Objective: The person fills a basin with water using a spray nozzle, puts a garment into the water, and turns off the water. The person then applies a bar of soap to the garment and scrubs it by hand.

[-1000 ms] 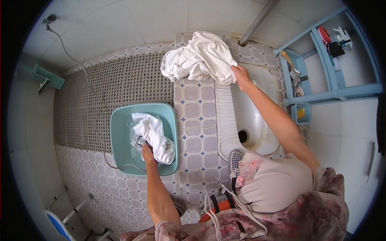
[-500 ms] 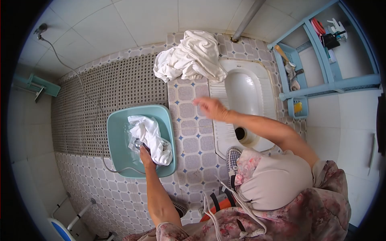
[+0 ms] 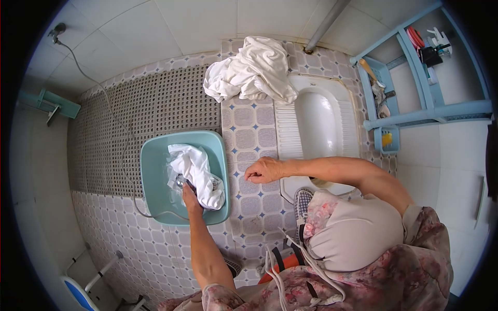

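Observation:
Inside a teal plastic basin (image 3: 150, 171), my left hand (image 3: 191, 197) is closed around a shower head (image 3: 180, 180), whose shiny round face shows beyond my fingers. Wet white cloth (image 3: 198, 168) lies bunched in the basin, touching or very near that hand. A clear, watery sheen shows beside the cloth. My right hand (image 3: 264, 170) hovers over the tiles between the basin and the squat toilet (image 3: 324, 119). Its fingers are curled in, with nothing visible in them.
A pile of white cloth (image 3: 254, 72) lies on the raised tiles by the toilet. The shower hose (image 3: 123, 137) runs from the wall across grey perforated mats (image 3: 150, 103). A blue shelf rack (image 3: 425, 67) stands at right. An orange seat (image 3: 288, 262) is beneath me.
My right hand has come down toward me, from beside the toilet bowl to near the basin, and its fingers have curled. My left hand stays on the shower head. The view has shifted slightly.

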`<state>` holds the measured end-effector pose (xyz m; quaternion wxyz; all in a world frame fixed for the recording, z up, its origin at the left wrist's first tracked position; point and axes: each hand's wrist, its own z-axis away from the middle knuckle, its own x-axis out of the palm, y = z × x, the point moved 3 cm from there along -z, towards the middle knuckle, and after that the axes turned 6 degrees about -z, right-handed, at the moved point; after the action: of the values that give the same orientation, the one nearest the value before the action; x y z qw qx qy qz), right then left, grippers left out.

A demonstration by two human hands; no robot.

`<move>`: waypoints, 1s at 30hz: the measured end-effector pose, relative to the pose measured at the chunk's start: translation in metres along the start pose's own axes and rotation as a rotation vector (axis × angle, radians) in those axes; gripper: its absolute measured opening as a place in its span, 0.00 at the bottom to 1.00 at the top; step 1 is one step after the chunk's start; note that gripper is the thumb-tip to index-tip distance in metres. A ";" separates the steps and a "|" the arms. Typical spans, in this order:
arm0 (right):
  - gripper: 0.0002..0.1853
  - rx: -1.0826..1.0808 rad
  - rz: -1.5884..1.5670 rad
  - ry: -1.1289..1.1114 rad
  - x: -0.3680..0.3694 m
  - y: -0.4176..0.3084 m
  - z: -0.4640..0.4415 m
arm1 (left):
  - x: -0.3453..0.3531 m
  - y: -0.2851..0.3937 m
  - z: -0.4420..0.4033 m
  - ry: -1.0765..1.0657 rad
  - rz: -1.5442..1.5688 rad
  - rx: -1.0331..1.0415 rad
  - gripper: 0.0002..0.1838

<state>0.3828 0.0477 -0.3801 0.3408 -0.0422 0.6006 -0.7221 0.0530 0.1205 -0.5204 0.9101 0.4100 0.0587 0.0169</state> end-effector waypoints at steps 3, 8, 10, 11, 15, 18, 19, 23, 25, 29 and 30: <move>0.12 0.022 -0.025 0.002 0.001 0.001 -0.006 | -0.002 -0.004 -0.003 -0.002 -0.022 0.017 0.23; 0.11 0.015 -0.031 0.026 0.002 0.002 -0.006 | -0.005 -0.010 -0.011 -0.012 0.010 -0.034 0.24; 0.11 0.013 0.006 0.017 0.000 -0.001 -0.005 | -0.006 -0.011 -0.013 -0.019 -0.028 -0.021 0.24; 0.11 0.025 -0.007 0.016 -0.001 -0.002 -0.004 | -0.007 -0.011 -0.014 -0.021 -0.046 -0.016 0.24; 0.11 0.034 -0.069 0.023 -0.001 -0.003 -0.006 | -0.002 -0.003 -0.004 -0.009 -0.020 -0.014 0.23; 0.11 0.041 -0.081 0.016 0.000 -0.001 -0.006 | 0.000 0.000 -0.002 -0.010 0.007 -0.009 0.23; 0.12 0.047 -0.079 0.010 -0.001 -0.001 -0.006 | -0.001 0.001 -0.001 -0.006 -0.003 -0.013 0.23; 0.12 0.056 -0.062 0.016 0.000 -0.001 -0.007 | 0.002 0.003 0.001 0.014 -0.036 -0.019 0.23; 0.12 0.045 -0.038 0.016 0.002 0.005 -0.008 | 0.002 0.000 -0.002 0.001 0.009 -0.009 0.24; 0.12 0.052 -0.029 0.008 0.005 0.012 -0.009 | 0.000 -0.002 -0.004 0.018 -0.061 -0.007 0.26; 0.12 0.059 -0.036 0.002 0.005 0.013 -0.010 | 0.002 0.000 0.000 0.018 -0.052 -0.017 0.26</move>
<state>0.3801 0.0527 -0.3961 0.3280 -0.0421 0.5786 -0.7456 0.0551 0.1211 -0.5206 0.9130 0.4005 0.0773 -0.0024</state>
